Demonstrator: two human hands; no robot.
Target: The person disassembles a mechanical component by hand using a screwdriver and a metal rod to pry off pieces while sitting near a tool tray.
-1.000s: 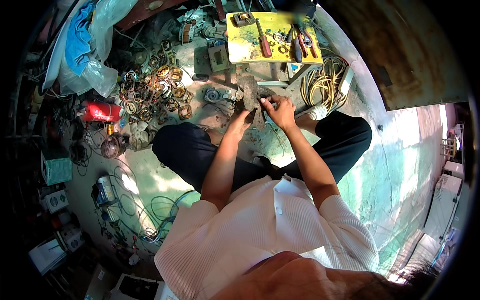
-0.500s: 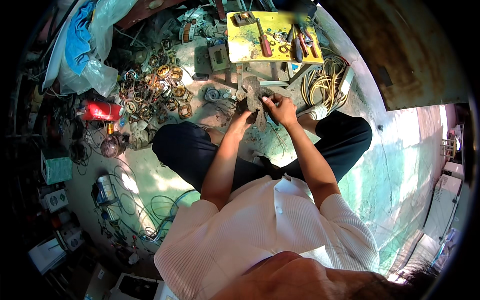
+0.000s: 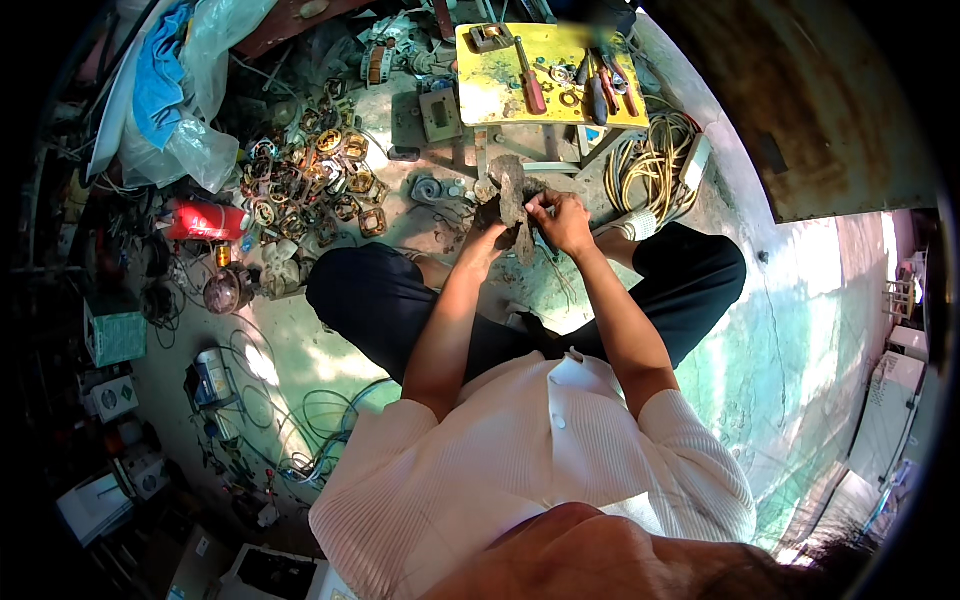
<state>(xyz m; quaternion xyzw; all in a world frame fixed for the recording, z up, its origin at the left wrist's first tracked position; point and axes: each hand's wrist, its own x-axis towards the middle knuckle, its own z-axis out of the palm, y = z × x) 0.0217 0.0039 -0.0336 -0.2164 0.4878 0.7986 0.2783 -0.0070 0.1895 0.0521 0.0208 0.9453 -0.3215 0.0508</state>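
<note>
Head: left fingers [image 3: 495,230] hold brown part [image 3: 512,198], gap to table edge [image 3: 500,120].

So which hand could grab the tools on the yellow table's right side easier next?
Probably the right hand: it's nearer those tools, at the right edge of the rough brown piece. The left hand, farther away, seems to support that piece from its lower left.

Bright patches of sunlight [image 3: 335,362] across a worn, cracked, greenish floor [image 3: 725,400], with a low yellow-topped table [image 3: 486,85].
</note>
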